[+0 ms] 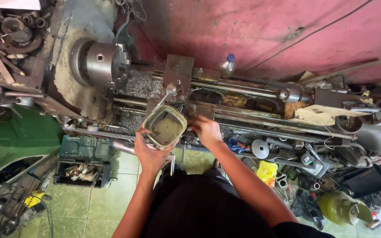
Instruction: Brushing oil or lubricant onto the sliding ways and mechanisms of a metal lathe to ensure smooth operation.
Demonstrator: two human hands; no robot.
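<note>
My left hand grips a square, round-cornered plastic tub holding murky yellowish liquid, tilted toward me in front of a metal lathe. To the tub's right, my right hand rests with fingers curled on the lathe's carriage edge; whether it holds anything small is hidden. The lathe's steel chuck is at the left, with metal shavings piled beside it. The tool post stands just behind the tub.
A clear bottle with a blue cap stands behind the lathe by the red wall. The tailstock is at right. An open green toolbox sits on the tiled floor at left; tools, a yellow bag and clutter lie at right.
</note>
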